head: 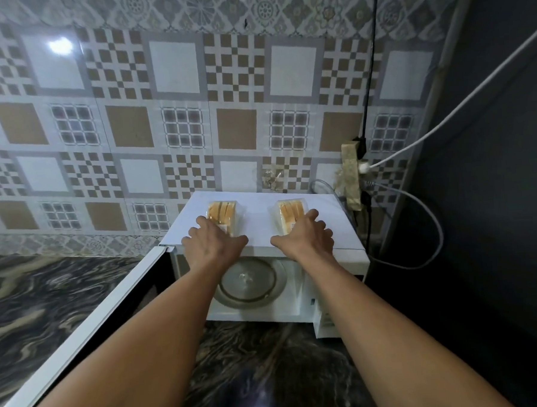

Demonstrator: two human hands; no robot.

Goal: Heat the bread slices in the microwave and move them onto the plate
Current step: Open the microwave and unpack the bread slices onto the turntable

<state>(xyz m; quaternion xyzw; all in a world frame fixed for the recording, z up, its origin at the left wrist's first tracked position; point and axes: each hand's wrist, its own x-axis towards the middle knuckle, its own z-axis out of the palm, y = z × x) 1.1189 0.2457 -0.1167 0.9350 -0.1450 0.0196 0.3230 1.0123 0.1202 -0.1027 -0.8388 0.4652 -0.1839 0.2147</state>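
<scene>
Atop the white box microwave (258, 218) lie the left clear-wrapped pack of golden bread slices (222, 210) and the right pack (289, 210), side by side, long axes running away from the person. The left hand (211, 243) and right hand (306, 237) each lay a wide-spread grip over the near end of the pack on its own side, fingers not closed round it. The open cavity's round glass turntable (249, 280) sits directly below, toward the person.

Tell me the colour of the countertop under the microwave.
Black stone countertop with tan marbled swirls, clearest in the head view.
</scene>
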